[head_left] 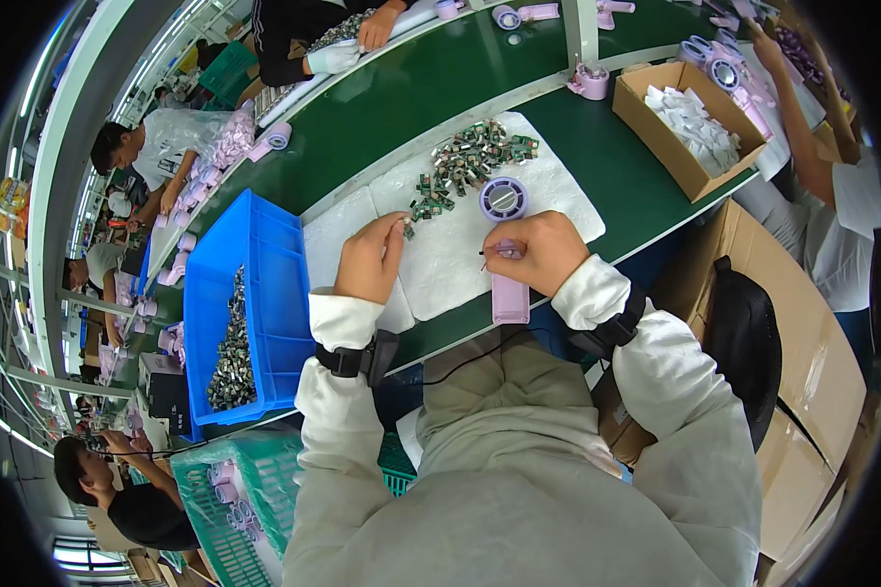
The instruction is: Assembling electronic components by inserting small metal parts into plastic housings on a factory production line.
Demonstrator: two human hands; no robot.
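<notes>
A lilac handheld fan lies on the white foam sheet, its round head away from me and its handle's end toward me at the table edge. My right hand is closed around the middle of the fan, where a short dark wire end shows by the fingertips. My left hand pinches a small green circuit board at the near end of the pile. That pile of green circuit boards spreads over the foam just beyond both hands.
At my left stands a blue bin with many small parts. A cardboard box of white pieces sits at the far right. Green crates and a large carton flank me. Several people work along the green conveyor.
</notes>
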